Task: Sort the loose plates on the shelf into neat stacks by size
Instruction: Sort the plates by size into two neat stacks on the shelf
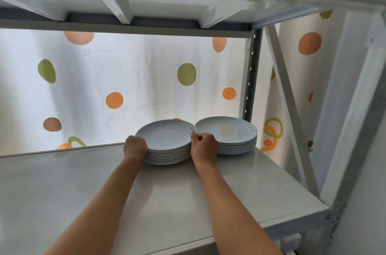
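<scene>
2 stacks of pale plates sit at the back right of the shelf (87,183), rims touching or nearly so at the top plates.

Left stack (167,144): straight ahead of both forearms, between the 2 hands. Left hand (135,147) curled round its left edge, fingers wrapped over the rims of the upper plates. Right hand (204,148) curled at its right edge, fingertips pinching at the rim where the 2 stacks meet; which stack's top plate it has hold of, cannot tell.

Right stack (229,135): just right of the right hand, against the corner upright (251,75).

Key relation: hands bracket the left stack side to side, so any nudge or lift runs along the left-right line; the right hand is nearer the other stack.

Hard to make out: the fingers behind the knuckles, exact plate count, and whether the 2 stacks differ in size. No loose plates visible. Spotted curtain (125,79) behind.
</scene>
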Demonstrator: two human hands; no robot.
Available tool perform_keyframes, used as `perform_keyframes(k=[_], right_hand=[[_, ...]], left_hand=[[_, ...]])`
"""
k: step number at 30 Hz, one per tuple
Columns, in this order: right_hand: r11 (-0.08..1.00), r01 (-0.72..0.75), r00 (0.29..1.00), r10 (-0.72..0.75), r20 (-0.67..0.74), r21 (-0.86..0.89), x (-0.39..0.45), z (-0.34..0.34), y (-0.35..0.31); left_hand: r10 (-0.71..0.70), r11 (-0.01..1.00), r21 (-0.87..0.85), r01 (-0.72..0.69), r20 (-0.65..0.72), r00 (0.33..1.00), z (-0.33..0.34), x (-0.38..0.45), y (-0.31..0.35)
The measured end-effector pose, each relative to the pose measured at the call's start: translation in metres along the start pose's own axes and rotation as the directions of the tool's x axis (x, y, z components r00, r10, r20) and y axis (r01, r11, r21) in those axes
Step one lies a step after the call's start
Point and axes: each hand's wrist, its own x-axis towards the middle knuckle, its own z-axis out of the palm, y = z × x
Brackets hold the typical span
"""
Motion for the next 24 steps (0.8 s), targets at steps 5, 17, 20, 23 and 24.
perform_keyframes(k=[5,17,20,23,24], right_hand=[[1.0,0.018,0.999,-0.017,0.039,-0.021,0.001,0.006,0.001],[1.0,0.016,0.995,-0.015,0.096,-0.007,-0.001,0.006,-0.002],[0.998,0.042,0.994,-0.037,0.106,-0.038,-0.005,0.004,-0.003],[0.997,0.071,0.995,-0.069,0.071,-0.029,-0.005,0.0,-0.001],[0.998,0.064,0.996,-0.061,0.069,-0.03,-0.006,-0.001,-0.001]], left_hand=[[0.051,0.994,-0.097,-0.056,-0.045,0.998,0.009,0.011,-0.006],[0.181,0.91,-0.381,-0.16,0.019,0.983,0.01,0.017,-0.015],[0.228,0.919,-0.333,-0.211,0.014,0.973,0.008,0.013,-0.016],[0.24,0.945,-0.225,-0.238,-0.019,0.971,0.011,0.011,-0.021],[0.234,0.955,-0.18,-0.234,-0.025,0.972,0.01,0.007,-0.02]])
